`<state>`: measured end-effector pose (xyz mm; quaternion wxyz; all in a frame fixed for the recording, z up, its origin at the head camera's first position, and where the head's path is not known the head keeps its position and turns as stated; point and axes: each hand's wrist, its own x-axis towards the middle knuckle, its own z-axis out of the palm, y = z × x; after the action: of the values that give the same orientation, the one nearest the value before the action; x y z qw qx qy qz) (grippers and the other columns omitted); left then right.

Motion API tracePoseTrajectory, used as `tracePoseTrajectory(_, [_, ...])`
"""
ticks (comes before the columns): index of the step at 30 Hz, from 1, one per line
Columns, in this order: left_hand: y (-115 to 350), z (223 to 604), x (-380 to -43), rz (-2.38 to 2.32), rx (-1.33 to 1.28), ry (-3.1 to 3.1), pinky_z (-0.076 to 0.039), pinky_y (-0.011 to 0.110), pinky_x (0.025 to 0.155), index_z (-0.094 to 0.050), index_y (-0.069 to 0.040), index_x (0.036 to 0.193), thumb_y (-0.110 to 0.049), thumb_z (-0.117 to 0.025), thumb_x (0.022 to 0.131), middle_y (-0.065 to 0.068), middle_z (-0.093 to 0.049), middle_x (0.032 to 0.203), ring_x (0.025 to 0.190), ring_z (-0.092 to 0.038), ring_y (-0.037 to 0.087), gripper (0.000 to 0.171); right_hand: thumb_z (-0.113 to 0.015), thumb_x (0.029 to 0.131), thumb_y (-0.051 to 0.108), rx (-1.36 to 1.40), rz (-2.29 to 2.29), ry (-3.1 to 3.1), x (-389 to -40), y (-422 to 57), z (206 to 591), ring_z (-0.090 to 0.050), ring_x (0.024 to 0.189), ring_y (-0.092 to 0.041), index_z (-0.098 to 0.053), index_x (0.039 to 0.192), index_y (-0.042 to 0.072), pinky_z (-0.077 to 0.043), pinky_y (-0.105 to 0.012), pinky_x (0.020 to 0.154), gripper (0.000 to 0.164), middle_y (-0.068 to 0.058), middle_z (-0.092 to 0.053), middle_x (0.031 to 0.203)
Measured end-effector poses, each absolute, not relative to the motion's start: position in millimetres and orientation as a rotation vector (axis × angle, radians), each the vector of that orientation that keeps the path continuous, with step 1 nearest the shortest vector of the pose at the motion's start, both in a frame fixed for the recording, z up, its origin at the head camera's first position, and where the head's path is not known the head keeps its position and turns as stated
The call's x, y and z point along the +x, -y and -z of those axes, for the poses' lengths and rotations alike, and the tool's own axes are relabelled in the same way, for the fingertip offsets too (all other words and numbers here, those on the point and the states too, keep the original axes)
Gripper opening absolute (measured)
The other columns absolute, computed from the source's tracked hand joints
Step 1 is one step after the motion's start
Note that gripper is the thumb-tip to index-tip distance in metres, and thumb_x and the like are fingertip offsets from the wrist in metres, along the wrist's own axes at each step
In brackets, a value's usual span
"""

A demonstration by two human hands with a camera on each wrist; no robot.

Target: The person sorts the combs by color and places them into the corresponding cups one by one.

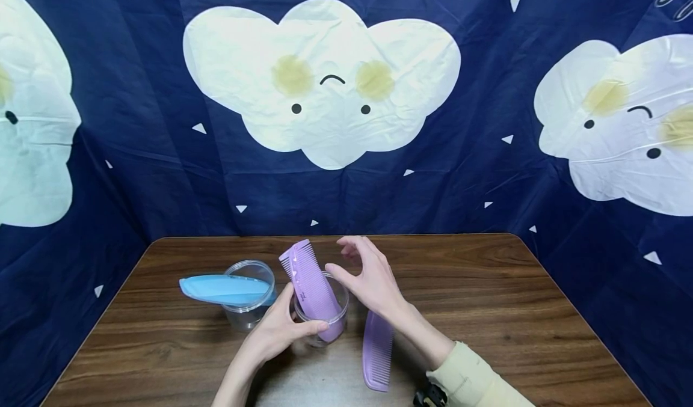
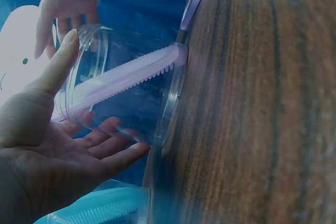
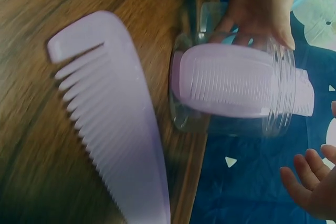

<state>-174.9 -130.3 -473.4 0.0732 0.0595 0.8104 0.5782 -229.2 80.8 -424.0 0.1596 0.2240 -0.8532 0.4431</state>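
Note:
My left hand (image 1: 278, 329) grips a clear plastic jar (image 2: 134, 95), thumb at its rim and fingers round its side. Inside the jar a purple comb (image 1: 311, 290) leans, its upper end sticking out past the rim; teeth show along both edges near the top. My right hand (image 1: 373, 278) hovers by the jar's right rim with fingers apart and nothing held. Another purple comb (image 3: 123, 114) lies on the table right of the jar, partly under the right forearm in the head view.
To the left stands a second clear jar (image 1: 243, 320) with a light blue comb (image 1: 219, 289) lying slanted across its mouth. All stand on a brown wooden table (image 1: 487, 299). A dark blue cloth (image 1: 346, 202) with white clouds hangs behind the table.

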Motion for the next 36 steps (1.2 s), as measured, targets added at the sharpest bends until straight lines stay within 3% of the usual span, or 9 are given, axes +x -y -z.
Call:
tracePoseTrajectory(10, [130,473,-175,-1.727,0.178,-2.447,-0.048,0.031,0.101,-0.046,-0.014,0.144,-0.027,-0.092,0.075,0.008,-0.063,0.135,0.125,-0.060,0.021,0.084,-0.082,0.088,0.032,0.668,-1.192,2.456,-231,-100,429,-0.070,0.102,-0.022,-0.065,0.126,0.017,-0.058,-0.030,0.090,0.044,-0.003,-0.069,0.108])
tracePoseTrajectory(16, [130,472,-174,-1.710,0.170,-2.470,-0.047,0.038,0.105,-0.047,-0.014,0.144,-0.029,-0.093,0.074,0.008,-0.063,0.136,0.128,-0.058,0.023,0.085,-0.081,0.087,0.036,0.652,-1.090,2.502,-229,-109,432,-0.067,0.098,-0.010,-0.066,0.126,0.022,-0.057,-0.030,0.089,0.044,0.003,-0.068,0.107])
tracePoseTrajectory(20, [130,472,-175,-1.713,0.166,-2.469,-0.047,0.038,0.105,-0.046,-0.014,0.144,-0.028,-0.093,0.074,0.008,-0.063,0.136,0.128,-0.058,0.023,0.085,-0.080,0.088,0.038,0.657,-1.052,2.528,-229,-114,434,-0.067,0.096,-0.009,-0.066,0.127,0.025,-0.057,-0.030,0.087,0.044,0.006,-0.068,0.106])
tracePoseTrajectory(27, [130,471,-174,-1.722,0.172,-2.458,-0.049,0.033,0.102,-0.047,-0.012,0.143,-0.027,-0.093,0.075,0.009,-0.064,0.135,0.126,-0.059,0.022,0.084,-0.081,0.087,0.037,0.770,-0.991,2.554,-228,-126,437,-0.070,0.108,-0.020,-0.064,0.133,0.021,-0.057,-0.032,0.092,0.052,0.005,-0.069,0.112])
tracePoseTrajectory(36, [130,472,-174,-1.735,0.179,-2.441,-0.048,0.036,0.104,-0.045,-0.013,0.144,-0.027,-0.092,0.075,0.010,-0.061,0.138,0.129,-0.057,0.024,0.085,-0.076,0.089,0.048,0.818,-0.879,2.672,-224,-133,442,-0.065,0.119,-0.013,-0.060,0.140,0.029,-0.056,-0.032,0.088,0.058,0.016,-0.066,0.125])
